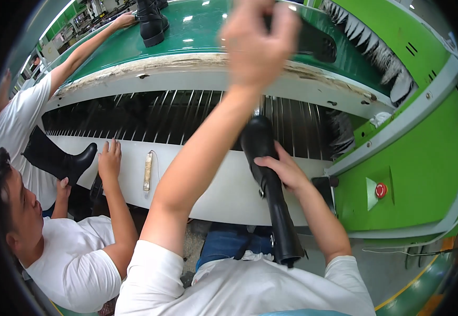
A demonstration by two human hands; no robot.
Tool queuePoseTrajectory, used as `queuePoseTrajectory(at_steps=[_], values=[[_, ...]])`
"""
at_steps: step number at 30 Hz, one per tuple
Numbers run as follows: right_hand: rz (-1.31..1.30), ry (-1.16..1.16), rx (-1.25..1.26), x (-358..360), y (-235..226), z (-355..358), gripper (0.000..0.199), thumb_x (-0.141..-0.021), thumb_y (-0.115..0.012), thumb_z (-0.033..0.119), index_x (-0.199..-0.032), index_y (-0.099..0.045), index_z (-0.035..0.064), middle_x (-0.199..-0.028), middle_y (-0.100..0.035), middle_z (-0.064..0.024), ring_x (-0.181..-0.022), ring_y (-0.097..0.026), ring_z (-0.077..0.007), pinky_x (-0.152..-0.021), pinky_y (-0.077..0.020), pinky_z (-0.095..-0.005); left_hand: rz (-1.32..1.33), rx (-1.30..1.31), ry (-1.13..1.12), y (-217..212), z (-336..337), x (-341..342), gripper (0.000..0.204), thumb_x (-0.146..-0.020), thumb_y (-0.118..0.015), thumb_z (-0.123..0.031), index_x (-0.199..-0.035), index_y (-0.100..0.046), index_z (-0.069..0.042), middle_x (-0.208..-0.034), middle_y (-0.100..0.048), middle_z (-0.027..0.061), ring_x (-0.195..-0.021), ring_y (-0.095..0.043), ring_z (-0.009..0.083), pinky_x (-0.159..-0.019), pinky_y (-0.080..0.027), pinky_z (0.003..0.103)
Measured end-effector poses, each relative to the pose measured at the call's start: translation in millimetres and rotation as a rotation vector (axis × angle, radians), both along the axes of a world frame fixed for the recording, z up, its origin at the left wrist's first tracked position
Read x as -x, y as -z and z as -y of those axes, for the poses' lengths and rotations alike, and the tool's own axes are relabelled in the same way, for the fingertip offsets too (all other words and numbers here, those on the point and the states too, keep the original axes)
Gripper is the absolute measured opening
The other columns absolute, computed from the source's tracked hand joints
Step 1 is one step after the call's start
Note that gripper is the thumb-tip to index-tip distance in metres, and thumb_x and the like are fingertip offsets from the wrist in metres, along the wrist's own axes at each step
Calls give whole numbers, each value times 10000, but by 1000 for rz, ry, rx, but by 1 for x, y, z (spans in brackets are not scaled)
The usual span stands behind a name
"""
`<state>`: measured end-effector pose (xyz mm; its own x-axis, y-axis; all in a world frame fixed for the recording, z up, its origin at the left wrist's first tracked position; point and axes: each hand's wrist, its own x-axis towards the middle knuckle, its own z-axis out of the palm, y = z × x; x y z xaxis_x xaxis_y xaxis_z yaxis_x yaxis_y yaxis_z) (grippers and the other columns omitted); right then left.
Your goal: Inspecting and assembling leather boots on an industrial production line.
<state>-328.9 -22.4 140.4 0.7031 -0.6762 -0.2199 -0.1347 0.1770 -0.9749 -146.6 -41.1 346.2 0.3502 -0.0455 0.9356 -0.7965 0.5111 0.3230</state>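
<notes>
right hand [289,171] holds a black boot [277,205] near the rod rack [187,118]

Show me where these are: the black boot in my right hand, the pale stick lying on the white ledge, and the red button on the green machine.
Black boot [277,204]: head view, on its shaft.
Pale stick [148,171]: head view, mid-length.
Red button [380,190]: head view, on its round face.

Held boot [277,205] smooth, leather-like; conveyor belt [202,26] glossy; rollers [189,113] shiny metal.
</notes>
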Motion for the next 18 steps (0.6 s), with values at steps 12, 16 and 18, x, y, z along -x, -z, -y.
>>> queuePoseTrajectory(at_steps=[12, 16, 18], values=[[29, 75, -148, 67, 28, -39, 683, -987, -765, 398, -1511, -559, 10, -1311, -701, -108, -1219, -690, -248, -1108, -522, -363, -393, -910, 286, 231, -213, -104, 199, -938, -847, -87, -1112, -750, -90, -1068, -668, 23, -1020, -653, 148, -942, -523, 298], [-142, 239, 488, 59, 69, -1, 884, -984, -751, 456, -1619, -427, -67, -1629, -464, -243, -1476, -518, -356, -1250, -403, -424, -192, -1034, 45, 241, -210, -63, 481, -929, -853, -156, -1390, -726, -100, -1426, -661, 148, -1350, -616, 302, -1174, -473, 424], [-115, 296, 437, 58, 95, 17, 895, -980, -759, 476, -1620, -441, -62, -1656, -416, -256, -1505, -479, -375, -1263, -384, -428, -93, -769, 242, 210, -197, -21, 685, -966, -792, -384, -1540, -615, -55, -1689, -487, 229, -1585, -444, 387, -1300, -353, 515]])
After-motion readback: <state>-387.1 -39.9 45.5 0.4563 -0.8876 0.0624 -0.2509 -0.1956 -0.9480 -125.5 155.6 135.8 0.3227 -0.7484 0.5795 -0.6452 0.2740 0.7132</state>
